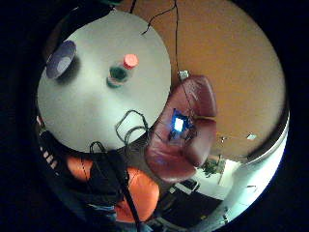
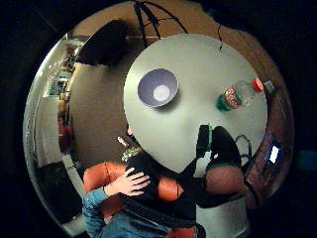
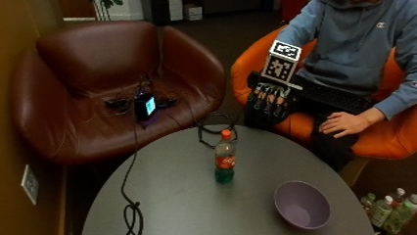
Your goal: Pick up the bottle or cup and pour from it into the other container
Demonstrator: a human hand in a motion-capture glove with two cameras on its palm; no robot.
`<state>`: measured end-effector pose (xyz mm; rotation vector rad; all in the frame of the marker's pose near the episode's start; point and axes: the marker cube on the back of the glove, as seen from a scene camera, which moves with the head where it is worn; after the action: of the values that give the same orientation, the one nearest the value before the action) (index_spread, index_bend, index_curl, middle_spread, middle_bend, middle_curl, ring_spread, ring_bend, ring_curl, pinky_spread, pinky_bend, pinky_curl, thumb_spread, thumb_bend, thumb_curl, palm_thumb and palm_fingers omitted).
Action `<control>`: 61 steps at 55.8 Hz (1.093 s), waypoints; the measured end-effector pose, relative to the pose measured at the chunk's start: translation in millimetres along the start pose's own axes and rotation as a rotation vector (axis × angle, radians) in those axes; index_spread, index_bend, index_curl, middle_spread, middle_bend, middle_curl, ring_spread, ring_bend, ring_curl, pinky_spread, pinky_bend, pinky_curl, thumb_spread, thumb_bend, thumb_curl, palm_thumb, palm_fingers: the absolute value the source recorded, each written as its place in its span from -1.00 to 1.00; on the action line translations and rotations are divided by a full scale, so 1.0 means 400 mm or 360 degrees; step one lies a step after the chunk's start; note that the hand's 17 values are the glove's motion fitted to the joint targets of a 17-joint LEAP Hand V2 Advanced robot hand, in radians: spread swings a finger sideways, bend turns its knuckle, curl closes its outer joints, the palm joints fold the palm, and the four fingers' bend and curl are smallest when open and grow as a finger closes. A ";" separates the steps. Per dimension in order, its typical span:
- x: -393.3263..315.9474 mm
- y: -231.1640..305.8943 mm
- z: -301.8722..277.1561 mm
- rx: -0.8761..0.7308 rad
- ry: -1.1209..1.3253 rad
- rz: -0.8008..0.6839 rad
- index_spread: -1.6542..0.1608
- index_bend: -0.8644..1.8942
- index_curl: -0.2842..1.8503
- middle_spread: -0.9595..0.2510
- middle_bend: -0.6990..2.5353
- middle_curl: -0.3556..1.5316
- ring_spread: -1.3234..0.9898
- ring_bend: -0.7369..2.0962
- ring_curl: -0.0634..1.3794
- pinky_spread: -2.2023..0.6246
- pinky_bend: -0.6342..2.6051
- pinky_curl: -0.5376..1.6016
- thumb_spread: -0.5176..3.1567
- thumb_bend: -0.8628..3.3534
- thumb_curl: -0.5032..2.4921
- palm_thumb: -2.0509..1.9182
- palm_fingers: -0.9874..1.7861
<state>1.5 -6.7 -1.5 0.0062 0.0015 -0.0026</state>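
Clear plastic made up the bottle, which stood upright near the middle of the outside view, on the round grey desk, with an orange-red cap, a red label round its waist and what looked like a small amount of dark green liquid at the base. Judged from that low fill, it would likely be light and a little top-heavy to tip, with thin walls that could flex under a squeeze; the smooth plastic could be slippery, so the labelled waist seemed the best place to take hold, leaving the neck free. The cap appeared to be on and would need to come off before anything could pour. Well apart from the bottle, toward the lower right of the frame, sat the bowl, pale lilac, round and deep, with a smooth, hard-looking, matte surface and a wide mouth that would forgive an imprecise pour. The gloved right hand hovered in the upper right of centre, beyond the desk's far edge and not touching anything; its grip was relaxed, fingers hanging straight down and slightly spread, holding nothing. The bare hand rested on the person's lap. A brown leather armchair with glossy, creased upholstery filled the upper left, and a black cable trailed across the desk's lower left.
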 end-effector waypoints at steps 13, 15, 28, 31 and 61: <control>0.024 -0.041 0.020 -0.0035 0.0020 0.0069 0.44 -0.22 -0.55 0.41 -0.47 -0.52 0.10 -0.26 -0.71 0.70 -0.35 -0.30 -0.28 -0.44 -0.49 0.37 -0.11; 0.025 -0.053 0.021 -0.0024 0.0019 0.0066 0.43 -0.23 -0.53 0.41 -0.47 -0.51 0.10 -0.26 -0.69 0.71 -0.35 -0.30 -0.26 -0.44 -0.48 0.38 -0.11; 0.061 -0.051 0.006 0.0032 0.0028 0.0081 0.40 -0.24 -0.48 0.42 -0.46 -0.45 0.10 -0.27 -0.64 0.72 -0.35 -0.25 -0.19 -0.49 -0.42 0.40 -0.12; 0.086 -0.044 0.003 0.0053 0.0005 0.0121 0.40 -0.24 -0.47 0.42 -0.46 -0.44 0.10 -0.27 -0.64 0.72 -0.35 -0.25 -0.19 -0.50 -0.41 0.40 -0.12; 0.348 0.031 0.078 0.0134 -0.0138 0.0367 0.39 -0.26 -0.47 0.45 -0.45 -0.34 0.10 -0.28 -0.57 0.72 -0.38 -0.21 -0.18 -0.60 -0.37 0.40 -0.15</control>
<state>141.0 5.2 29.4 0.0903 -0.0863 0.2279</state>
